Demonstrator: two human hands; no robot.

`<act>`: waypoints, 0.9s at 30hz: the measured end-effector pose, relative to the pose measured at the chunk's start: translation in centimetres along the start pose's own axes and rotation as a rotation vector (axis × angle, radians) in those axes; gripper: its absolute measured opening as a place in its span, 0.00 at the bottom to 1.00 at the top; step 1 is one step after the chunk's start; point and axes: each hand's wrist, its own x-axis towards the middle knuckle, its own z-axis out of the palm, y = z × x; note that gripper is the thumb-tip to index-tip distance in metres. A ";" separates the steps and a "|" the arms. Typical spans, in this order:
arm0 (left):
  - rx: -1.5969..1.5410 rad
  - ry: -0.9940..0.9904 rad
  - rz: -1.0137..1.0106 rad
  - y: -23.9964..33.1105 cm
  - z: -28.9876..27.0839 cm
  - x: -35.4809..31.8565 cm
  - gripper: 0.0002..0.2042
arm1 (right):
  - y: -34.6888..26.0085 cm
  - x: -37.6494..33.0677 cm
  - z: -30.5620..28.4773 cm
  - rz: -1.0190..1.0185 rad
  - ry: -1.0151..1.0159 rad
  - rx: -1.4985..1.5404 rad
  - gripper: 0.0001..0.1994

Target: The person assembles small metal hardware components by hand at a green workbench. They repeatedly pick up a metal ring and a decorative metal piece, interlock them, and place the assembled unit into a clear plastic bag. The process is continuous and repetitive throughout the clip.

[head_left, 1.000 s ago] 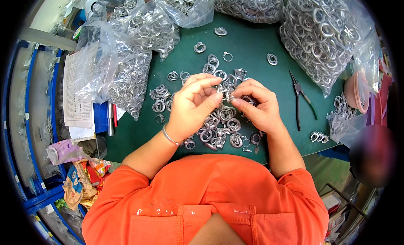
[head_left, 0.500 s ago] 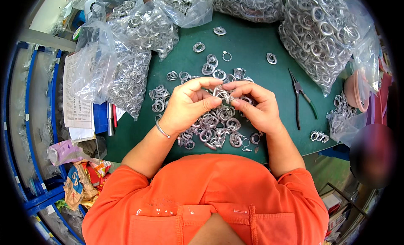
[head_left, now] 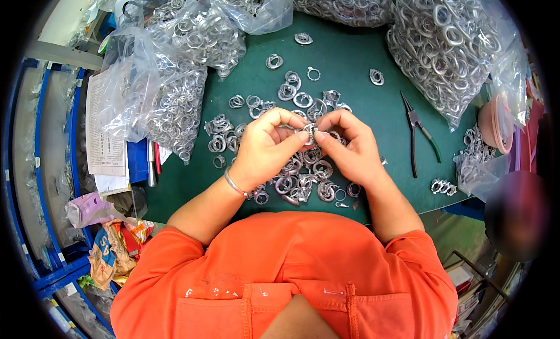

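Between my two hands is a small silver-grey metal ring (head_left: 310,132), pinched at the fingertips from both sides. My left hand (head_left: 265,142), with a bangle (head_left: 235,182) on its wrist, grips the ring's left side between thumb and fingers. From the right, my right hand (head_left: 353,145) closes thumb and forefinger on it. Fingers partly cover the ring, so its full shape is hidden. Beneath and around both hands spreads a loose heap of metal rings (head_left: 299,181), some nested in one another, on the green tabletop (head_left: 356,53).
Clear bags full of rings stand at the left (head_left: 175,109) and far right (head_left: 443,41). Pliers (head_left: 417,129) lie right of my hands. Beyond them are a pink cup (head_left: 494,124) and a short row of joined rings (head_left: 443,187). Printed paper (head_left: 107,129) hangs at left.
My fingertips have drawn closer together, and the ring has turned and come slightly lower. Both hands have shifted a little; the heap shows no clear change.
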 end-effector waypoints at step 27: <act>0.820 0.034 0.609 0.0 0.1 0.2 0.08 | -0.4 0.1 -0.1 0.068 -0.020 0.143 0.08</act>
